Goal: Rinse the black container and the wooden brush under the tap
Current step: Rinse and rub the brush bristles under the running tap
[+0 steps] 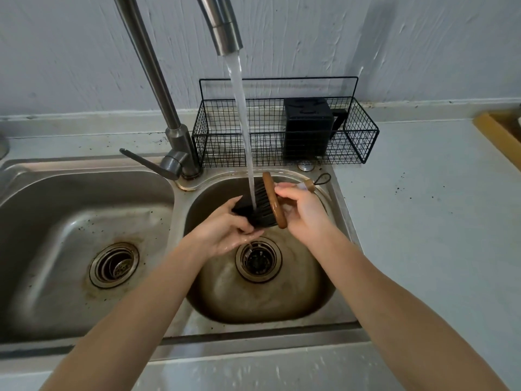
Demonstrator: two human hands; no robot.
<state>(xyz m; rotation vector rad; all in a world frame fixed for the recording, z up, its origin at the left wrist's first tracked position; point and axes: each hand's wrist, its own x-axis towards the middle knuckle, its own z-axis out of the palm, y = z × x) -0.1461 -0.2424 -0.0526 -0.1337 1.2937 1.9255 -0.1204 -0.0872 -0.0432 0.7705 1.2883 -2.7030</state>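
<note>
Water runs from the tap (227,38) in a steady stream onto the dark bristles of the wooden brush (273,200), held on its side over the right sink basin (324,294). My right hand (303,211) grips the brush by its wooden handle, whose end with a cord loop sticks out past my fingers. My left hand (228,231) is wet and cups the bristles from the left and below, fingers touching them. The black container (308,127), a square box with a handle on its right, stands in the black wire basket (363,136) behind the sink.
The tap's lever (146,163) points left over the left sink basin (56,221), which has its own drain. A strainer drain (258,261) sits under my hands. Grey counter (437,221) lies to the right, with a wooden tray edge (496,134) at far right.
</note>
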